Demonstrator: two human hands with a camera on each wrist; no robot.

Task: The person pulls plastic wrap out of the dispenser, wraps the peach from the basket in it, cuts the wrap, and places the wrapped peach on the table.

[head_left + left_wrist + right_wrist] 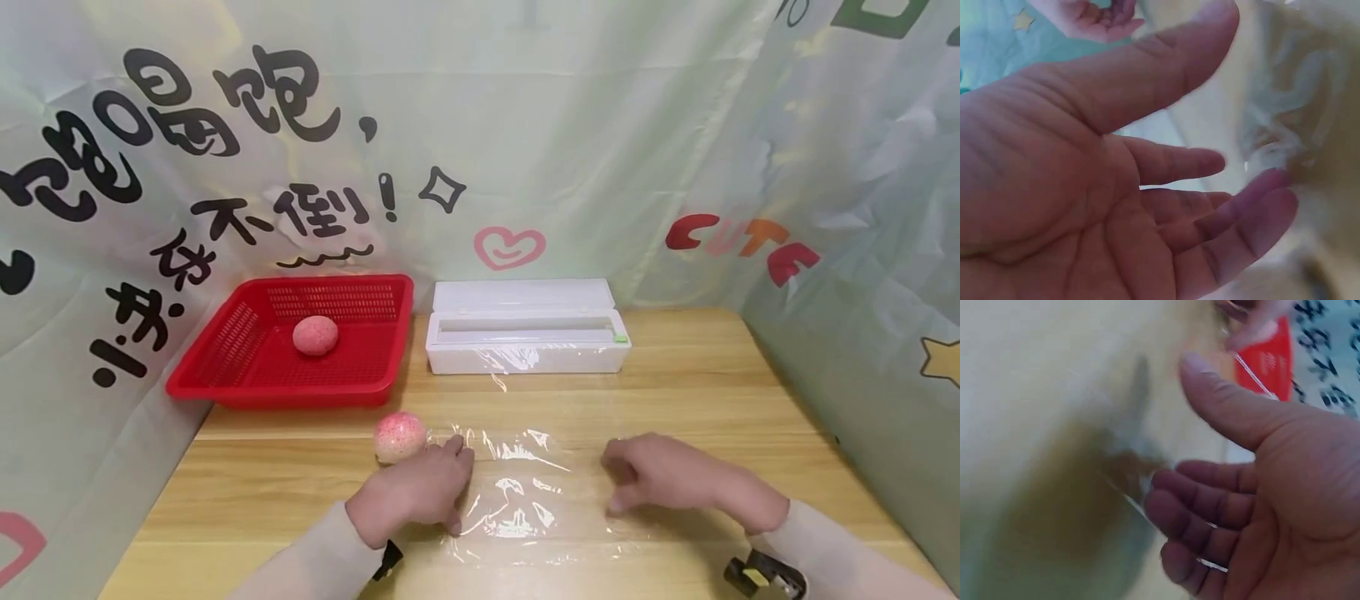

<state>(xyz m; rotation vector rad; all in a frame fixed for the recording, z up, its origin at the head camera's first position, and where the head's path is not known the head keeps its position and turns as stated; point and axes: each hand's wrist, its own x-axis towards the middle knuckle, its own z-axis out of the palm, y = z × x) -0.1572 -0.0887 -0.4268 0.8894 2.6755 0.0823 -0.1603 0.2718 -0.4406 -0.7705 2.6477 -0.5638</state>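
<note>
A clear sheet of cling film (517, 492) lies wrinkled on the table, reaching back to the white cling film dispenser (528, 358), whose lid stands up. At the film's left edge is my left hand (423, 487), its thumb and fingers apart with nothing gripped between them in the left wrist view. Just behind that hand sits a pink speckled peach (400, 437), partly hidden by it. My right hand (663, 473) is at the film's right edge, fingers loosely bent and thumb apart; the right wrist view shows a thin film edge (1138, 509) near the fingertips.
A red plastic basket (300, 396) stands at the back left with another pink peach (315, 335) inside. The dispenser bears a green slider (620, 339) at its right end. Printed cloth (570, 150) hangs behind and beside the wooden table (697, 375).
</note>
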